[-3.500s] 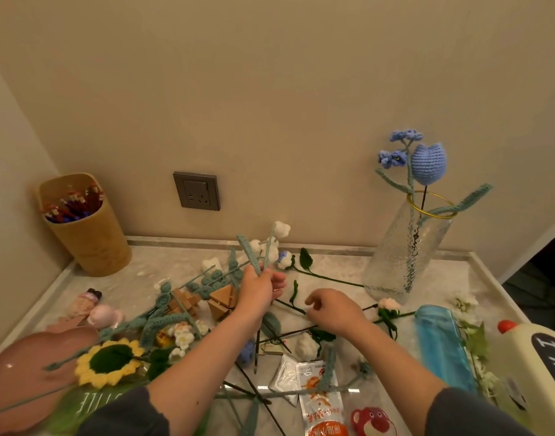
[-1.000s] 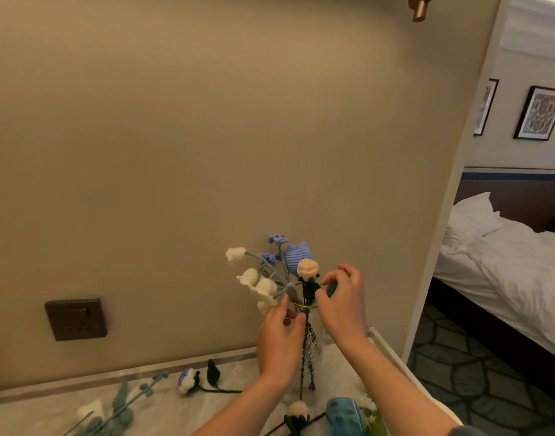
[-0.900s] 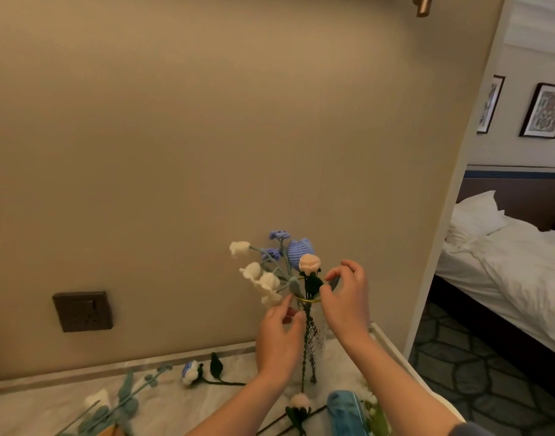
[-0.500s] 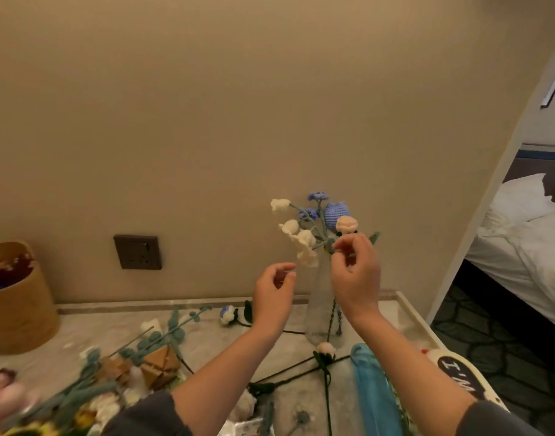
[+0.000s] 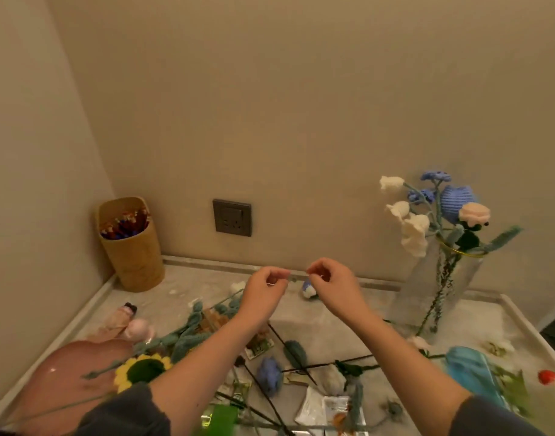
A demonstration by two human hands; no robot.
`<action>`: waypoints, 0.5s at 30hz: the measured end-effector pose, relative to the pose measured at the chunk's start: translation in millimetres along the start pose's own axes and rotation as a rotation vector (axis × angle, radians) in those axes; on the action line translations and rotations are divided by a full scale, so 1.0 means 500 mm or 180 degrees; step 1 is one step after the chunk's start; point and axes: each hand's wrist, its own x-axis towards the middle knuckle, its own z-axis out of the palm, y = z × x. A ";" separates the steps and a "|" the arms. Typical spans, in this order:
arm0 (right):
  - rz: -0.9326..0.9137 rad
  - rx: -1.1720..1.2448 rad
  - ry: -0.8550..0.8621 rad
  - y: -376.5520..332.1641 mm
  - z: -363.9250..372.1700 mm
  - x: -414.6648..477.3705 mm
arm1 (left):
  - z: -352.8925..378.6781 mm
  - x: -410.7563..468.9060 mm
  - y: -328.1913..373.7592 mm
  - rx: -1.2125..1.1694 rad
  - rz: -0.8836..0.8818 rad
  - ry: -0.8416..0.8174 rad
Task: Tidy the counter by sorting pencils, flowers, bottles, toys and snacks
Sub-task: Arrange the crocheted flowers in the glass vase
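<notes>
Hands over a cluttered counter (image 5: 326,325): the person's left hand (image 5: 265,291) and right hand (image 5: 331,286) hover side by side, close but not touching, each w/ fingers curled and thumb to fingertip. Whether a thin thread or stem runs between them is too small to tell.

The loose flowers lie below the hands and nearer the person. The teal sprigs (image 5: 188,333) and sunflower (image 5: 142,369) lie under the left forearm, w/ the sprigs running diagonally from near-left to far-right. A blue flower (image 5: 269,376) sits between the arms, amid dark stems crossing at angles.

The glass vase (image 5: 439,294), already holding several blooms, stands upright at far right, well apart from both hands. The right hand is the nearer, so it looks the likelier to place the next stem, while the left is better placed to lift one.
</notes>
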 end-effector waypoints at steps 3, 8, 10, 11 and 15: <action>0.0268 -0.0391 -0.0689 0.028 0.069 -0.007 | -0.051 0.012 -0.041 0.0392 -0.0015 -0.0149; 0.0614 -0.0769 -0.1158 0.063 0.146 -0.026 | -0.099 0.019 -0.102 0.1364 0.0043 -0.0275; 0.0680 -0.0975 -0.1298 0.072 0.167 -0.032 | -0.104 0.016 -0.119 0.1739 0.0103 -0.0266; 0.0682 -0.1068 -0.1341 0.077 0.176 -0.034 | -0.105 0.015 -0.126 0.1862 0.0119 -0.0303; 0.0607 -0.1168 -0.1282 0.084 0.199 -0.036 | -0.100 0.017 -0.144 0.2085 0.0046 -0.0551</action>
